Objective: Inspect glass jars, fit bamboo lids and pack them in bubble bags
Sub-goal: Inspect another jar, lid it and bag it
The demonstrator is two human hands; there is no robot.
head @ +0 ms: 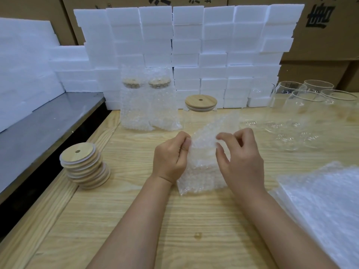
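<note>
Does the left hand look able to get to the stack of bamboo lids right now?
Probably yes, once it lets go: the left hand pinches the bubble bag, but the stack of bamboo lids sits to its left on the table with only bare wood between them.

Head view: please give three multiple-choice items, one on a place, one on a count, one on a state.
1. Where is the stack of bamboo lids? A. left on the table; B. right on the table; C. inside a jar.
2. How many packed jars stand at the back? A. one; B. two; C. five.
3. The jar behind the held bubble bag is: A. bagged; B. lidless; C. lidded, unbagged.
1 A: it sits at the table's left edge. 2 B: two stand side by side. 3 C: its bamboo lid is on, no bag around it.
</note>
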